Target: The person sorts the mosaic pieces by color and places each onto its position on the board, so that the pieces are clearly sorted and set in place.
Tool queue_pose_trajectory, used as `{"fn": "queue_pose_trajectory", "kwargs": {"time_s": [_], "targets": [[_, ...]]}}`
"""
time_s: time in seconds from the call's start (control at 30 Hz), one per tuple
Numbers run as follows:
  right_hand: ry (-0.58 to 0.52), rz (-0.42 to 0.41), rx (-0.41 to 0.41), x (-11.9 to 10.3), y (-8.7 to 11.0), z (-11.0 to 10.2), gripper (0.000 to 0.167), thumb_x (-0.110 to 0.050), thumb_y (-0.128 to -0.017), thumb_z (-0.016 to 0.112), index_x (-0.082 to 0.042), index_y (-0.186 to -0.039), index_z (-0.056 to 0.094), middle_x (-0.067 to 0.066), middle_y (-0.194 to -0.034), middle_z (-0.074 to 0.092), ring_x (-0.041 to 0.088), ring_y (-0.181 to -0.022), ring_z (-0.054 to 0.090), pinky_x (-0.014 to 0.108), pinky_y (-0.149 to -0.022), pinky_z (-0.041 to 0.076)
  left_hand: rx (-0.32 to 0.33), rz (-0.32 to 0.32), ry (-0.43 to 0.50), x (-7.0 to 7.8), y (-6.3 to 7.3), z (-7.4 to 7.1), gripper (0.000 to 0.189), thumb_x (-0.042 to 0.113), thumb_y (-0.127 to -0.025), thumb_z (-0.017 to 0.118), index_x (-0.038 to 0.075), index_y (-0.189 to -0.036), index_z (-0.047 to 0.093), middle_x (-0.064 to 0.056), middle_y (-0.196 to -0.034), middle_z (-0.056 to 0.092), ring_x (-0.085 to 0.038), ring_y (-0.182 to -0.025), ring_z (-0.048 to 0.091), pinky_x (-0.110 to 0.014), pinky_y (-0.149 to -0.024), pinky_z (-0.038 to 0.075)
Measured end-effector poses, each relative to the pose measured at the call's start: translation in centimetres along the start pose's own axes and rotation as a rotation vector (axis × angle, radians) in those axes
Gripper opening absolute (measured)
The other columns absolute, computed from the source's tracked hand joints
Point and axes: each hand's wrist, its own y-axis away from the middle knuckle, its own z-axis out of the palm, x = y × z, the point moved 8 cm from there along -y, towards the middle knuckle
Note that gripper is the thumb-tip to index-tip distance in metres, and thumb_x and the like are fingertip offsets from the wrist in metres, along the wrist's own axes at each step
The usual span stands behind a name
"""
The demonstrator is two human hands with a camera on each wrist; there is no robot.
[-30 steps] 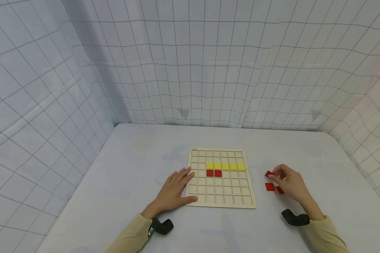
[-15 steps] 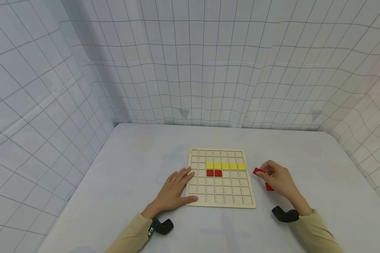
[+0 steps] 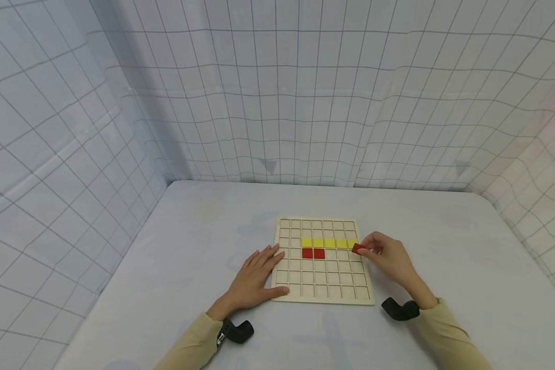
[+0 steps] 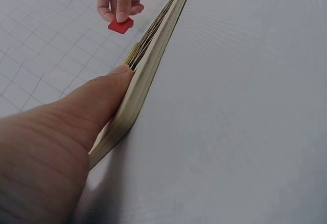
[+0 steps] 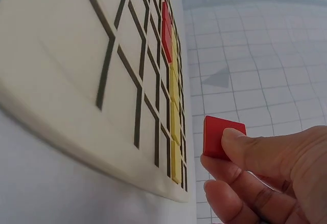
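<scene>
My right hand pinches a square red tile between thumb and fingers, over the right edge of a cream grid board. In the right wrist view the tile is raised beside the board, tilted, thumb on its face. My left hand lies with spread, straight fingers across the board's left edge; its thumb rests on the near corner. Several yellow tiles fill part of one row, reaching the right side. Two red tiles sit side by side in the row just below.
The board lies on a pale cloth-covered table. Grid-lined white curtains stand behind and at both sides. Black wrist-camera mounts are strapped to both wrists. The loose red tiles right of the board are hidden behind the right hand.
My right hand has carried the red tile leftward from the loose tiles on the table to the board's right edge. My left hand and the tiles on the board have stayed in place.
</scene>
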Motion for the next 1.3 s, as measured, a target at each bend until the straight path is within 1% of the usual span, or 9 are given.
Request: {"fn": "queue_pose_trajectory", "kwargs": {"time_s": [0.2,0.53,0.63,0.8,1.03,1.3], "targets": [[-0.012,-0.023,-0.017,-0.9,-0.5,0.8,0.014,-0.012,-0.081,0.077,-0.008,-0.088,0.064,-0.003,-0.079,0.064,0.014,-0.066,0.055,0.026,-0.055,0.044,-0.011,-0.009,0.000,-0.1,0.0,0.2,0.084,0.059,-0.086,0.057,0.012,-0.150,0.031,-0.005,-0.156,0.020,-0.020,-0.143,0.010,-0.043,-0.113,0.008],[-0.026,-0.007,-0.060,-1.5,-1.2,2.2,0.011,-0.010,-0.083,0.075,-0.009,-0.090,0.066,-0.004,-0.079,0.064,0.014,-0.068,0.056,0.029,-0.058,0.045,-0.018,-0.016,0.006,-0.1,-0.1,0.1,0.083,0.058,-0.086,0.058,0.013,-0.150,0.030,-0.005,-0.156,0.019,-0.020,-0.143,0.009,-0.042,-0.113,0.007],[-0.033,-0.011,-0.075,-1.7,-1.3,2.5,0.010,-0.011,-0.083,0.075,-0.009,-0.089,0.067,-0.005,-0.078,0.064,0.014,-0.068,0.055,0.030,-0.059,0.045,-0.008,-0.009,0.015,0.0,-0.1,0.1,0.083,0.058,-0.086,0.058,0.012,-0.150,0.031,-0.005,-0.156,0.020,-0.021,-0.143,0.010,-0.042,-0.113,0.008],[-0.032,-0.032,-0.080,-2.2,-1.4,2.9,0.009,-0.011,-0.083,0.075,-0.010,-0.088,0.068,-0.006,-0.078,0.064,0.013,-0.068,0.055,0.028,-0.057,0.044,0.018,0.013,0.026,0.3,0.0,-0.2,0.082,0.056,-0.086,0.060,0.009,-0.148,0.034,-0.009,-0.155,0.023,-0.025,-0.142,0.015,-0.046,-0.112,0.011],[-0.014,-0.036,-0.084,-2.6,-1.5,3.5,0.008,-0.010,-0.083,0.075,-0.010,-0.086,0.067,-0.005,-0.076,0.063,0.013,-0.067,0.053,0.029,-0.057,0.043,-0.004,0.002,0.017,0.2,0.1,-0.2,0.083,0.056,-0.086,0.060,0.010,-0.149,0.032,-0.008,-0.155,0.021,-0.023,-0.142,0.013,-0.046,-0.113,0.010],[-0.002,-0.059,-0.088,-2.9,-1.6,3.9,0.009,-0.010,-0.082,0.075,-0.010,-0.086,0.067,-0.007,-0.072,0.060,0.012,-0.064,0.052,0.028,-0.055,0.043,0.015,0.011,0.013,0.0,0.0,0.0,0.083,0.057,-0.086,0.059,0.010,-0.149,0.033,-0.008,-0.155,0.023,-0.024,-0.142,0.013,-0.045,-0.112,0.010]]}}
